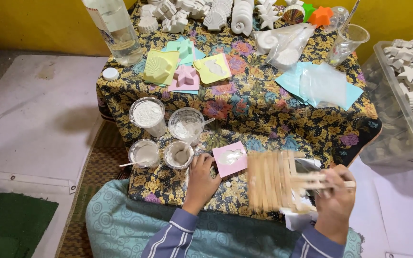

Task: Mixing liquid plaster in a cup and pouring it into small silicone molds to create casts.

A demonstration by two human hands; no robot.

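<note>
Fingers of right hand (334, 203) grip a stick (321, 184); left hand (201, 179) steadies pink mould (230, 159), whose wet plaster could spill toward six o'clock.

Pink mould (230, 158), seemingly plaster-filled, flat

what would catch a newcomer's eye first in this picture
The low table's floral cloth draws the eye first, with white plaster casts of shells and stars massed along its far edge. Nearer, four plastic cups of white powder and paste stand left of a pink mould. The left hand rests beside that mould, while the right hand holds wooden sticks.
</note>
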